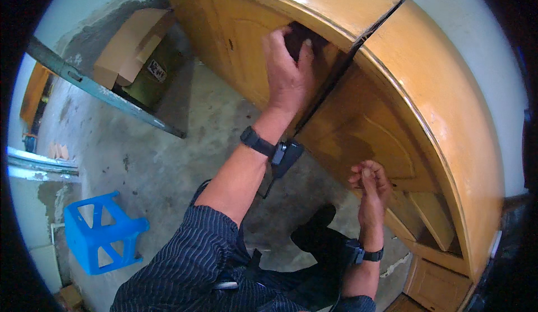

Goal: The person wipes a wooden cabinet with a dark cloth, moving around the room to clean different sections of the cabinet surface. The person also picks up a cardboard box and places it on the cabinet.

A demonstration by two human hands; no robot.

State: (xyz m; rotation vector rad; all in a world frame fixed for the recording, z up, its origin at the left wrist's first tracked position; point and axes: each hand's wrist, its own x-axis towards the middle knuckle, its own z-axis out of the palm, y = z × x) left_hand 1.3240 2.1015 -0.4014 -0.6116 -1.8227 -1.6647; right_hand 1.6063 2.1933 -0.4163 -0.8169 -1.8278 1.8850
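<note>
My left hand (290, 72) is raised at the front of a yellow-brown wooden cabinet (248, 47), just below its top edge. Its thumb and fingers are spread around a dark opening (299, 39) in the cabinet front; I see nothing held between them. Lower and to the right, my right hand (372, 181) is in front of the adjoining wooden cabinet (361, 139), fingers curled towards the thumb. Whether it pinches something small cannot be made out. Both wrists wear black straps with small devices. A narrow dark gap (323, 93) separates the two cabinets.
A blue plastic stool (101, 236) lies tipped over on the concrete floor (159, 165). At the upper left, a cardboard box (134, 43) stands near the edge of a teal door (105, 93). Slanted wooden slats (433, 219) show low in the right cabinet.
</note>
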